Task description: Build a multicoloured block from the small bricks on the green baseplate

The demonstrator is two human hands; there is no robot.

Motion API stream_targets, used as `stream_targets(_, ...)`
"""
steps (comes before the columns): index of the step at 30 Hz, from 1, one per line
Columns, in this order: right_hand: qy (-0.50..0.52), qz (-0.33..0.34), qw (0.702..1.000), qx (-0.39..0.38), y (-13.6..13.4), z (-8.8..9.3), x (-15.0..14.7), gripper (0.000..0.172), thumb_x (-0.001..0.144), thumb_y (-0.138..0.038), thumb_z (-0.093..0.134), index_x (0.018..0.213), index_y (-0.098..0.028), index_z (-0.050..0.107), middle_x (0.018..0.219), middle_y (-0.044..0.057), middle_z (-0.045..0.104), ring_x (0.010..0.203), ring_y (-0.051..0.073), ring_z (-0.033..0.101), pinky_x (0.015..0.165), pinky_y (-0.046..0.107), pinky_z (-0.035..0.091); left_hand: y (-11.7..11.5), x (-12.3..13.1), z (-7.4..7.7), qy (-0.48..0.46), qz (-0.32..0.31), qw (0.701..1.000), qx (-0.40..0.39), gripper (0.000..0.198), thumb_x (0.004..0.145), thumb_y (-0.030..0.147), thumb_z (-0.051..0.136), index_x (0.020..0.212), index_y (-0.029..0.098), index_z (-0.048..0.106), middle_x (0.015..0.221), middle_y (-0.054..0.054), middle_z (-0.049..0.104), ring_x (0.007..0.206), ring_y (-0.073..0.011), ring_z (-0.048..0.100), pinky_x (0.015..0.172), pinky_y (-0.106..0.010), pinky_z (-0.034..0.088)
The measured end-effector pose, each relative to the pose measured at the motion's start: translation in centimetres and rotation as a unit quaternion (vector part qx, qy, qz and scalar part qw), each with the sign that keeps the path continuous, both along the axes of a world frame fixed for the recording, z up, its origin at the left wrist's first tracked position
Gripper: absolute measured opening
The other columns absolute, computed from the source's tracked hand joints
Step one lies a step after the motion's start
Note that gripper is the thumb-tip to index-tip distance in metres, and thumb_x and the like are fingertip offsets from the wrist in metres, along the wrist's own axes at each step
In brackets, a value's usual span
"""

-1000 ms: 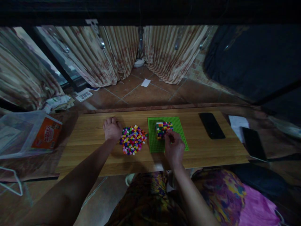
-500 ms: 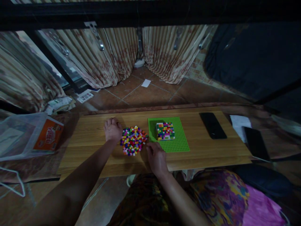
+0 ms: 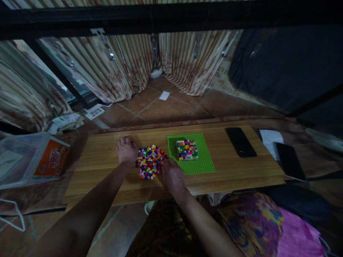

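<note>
A heap of small colourful toy bricks point(image 3: 150, 162) lies on the wooden table point(image 3: 107, 182). Resting on the tabletop at the heap's left edge is my left hand point(image 3: 127, 149), fingers laid out and holding nothing. My right hand point(image 3: 173, 175) touches the heap's right side with its fingers pinched together; whether a brick is between the fingertips is hidden. Just beyond it, a green studded baseplate point(image 3: 205, 157) carries a block built of many-coloured bricks point(image 3: 187, 149), set toward the plate's upper middle.
A black phone point(image 3: 240, 142) lies on the table's right part. Past the right edge are a white paper point(image 3: 269, 137) and another dark device point(image 3: 289, 160). A clear plastic bin point(image 3: 25, 157) with an orange label stands at the left. Striped curtains point(image 3: 182, 60) hang beyond the table.
My right hand has shifted left from near the baseplate's corner to the heap's right edge. My left hand stays beside the heap. The view has tilted slightly.
</note>
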State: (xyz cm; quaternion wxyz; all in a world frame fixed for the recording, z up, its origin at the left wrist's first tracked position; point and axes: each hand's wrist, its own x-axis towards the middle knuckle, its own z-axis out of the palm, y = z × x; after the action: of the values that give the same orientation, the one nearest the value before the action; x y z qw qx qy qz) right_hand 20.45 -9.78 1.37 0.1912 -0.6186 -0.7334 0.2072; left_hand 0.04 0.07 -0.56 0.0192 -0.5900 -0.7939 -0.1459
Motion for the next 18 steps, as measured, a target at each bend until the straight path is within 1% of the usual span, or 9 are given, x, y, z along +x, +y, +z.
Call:
stream_targets(4,-0.03,0.013,0.999,-0.016,0.2,0.6,-0.1,0.018,0.091,-0.017,0.054,0.103,-0.02,0.067,0.108,0.009,0.068,0.094,0.02,0.064,0.076,0.027,0.05,0.0,0.0,0.0,0.003,0.001,1.0,0.001,0.039,0.09,0.027,0.039,0.12,0.014,0.06,0.125,-0.016,0.059,0.115,-0.034,0.05,0.098,-0.047,0.04)
stream_targets(8,-0.018,0.006,1.0,0.001,0.1,0.5,-0.2,0.016,0.089,-0.015,0.055,0.098,-0.018,0.068,0.101,0.009,0.069,0.088,0.02,0.065,0.073,0.027,0.05,0.0,0.1,0.2,0.006,0.0,1.0,-0.001,0.039,0.089,0.027,0.039,0.12,0.014,0.06,0.125,-0.017,0.058,0.115,-0.0346,0.05,0.096,-0.048,0.041)
stream_targets(10,0.02,-0.013,0.999,0.026,-0.2,0.4,0.0,0.016,0.089,-0.015,0.054,0.094,-0.019,0.069,0.097,0.008,0.069,0.086,0.02,0.065,0.073,0.027,0.051,0.0,0.0,0.2,0.006,0.003,1.0,-0.005,0.038,0.089,0.026,0.04,0.119,0.014,0.061,0.124,-0.017,0.058,0.115,-0.0347,0.05,0.096,-0.048,0.041)
stream_targets(13,0.105,-0.052,0.991,0.069,-0.8,0.5,0.9,0.02,0.092,-0.015,0.05,0.092,-0.02,0.07,0.093,0.007,0.069,0.084,0.018,0.065,0.075,0.027,0.051,0.1,-0.1,0.0,0.008,0.002,1.0,-0.003,0.037,0.089,0.027,0.041,0.117,0.015,0.061,0.125,-0.016,0.058,0.115,-0.0343,0.05,0.097,-0.048,0.041)
stream_targets(18,0.207,-0.114,0.965,0.114,-1.5,1.0,3.8,0.021,0.092,-0.016,0.048,0.093,-0.019,0.069,0.088,0.007,0.066,0.081,0.017,0.065,0.074,0.028,0.052,0.2,-0.2,-0.1,0.009,0.0,1.0,0.002,0.037,0.089,0.027,0.04,0.117,0.015,0.061,0.126,-0.016,0.058,0.117,-0.0345,0.049,0.098,-0.048,0.04)
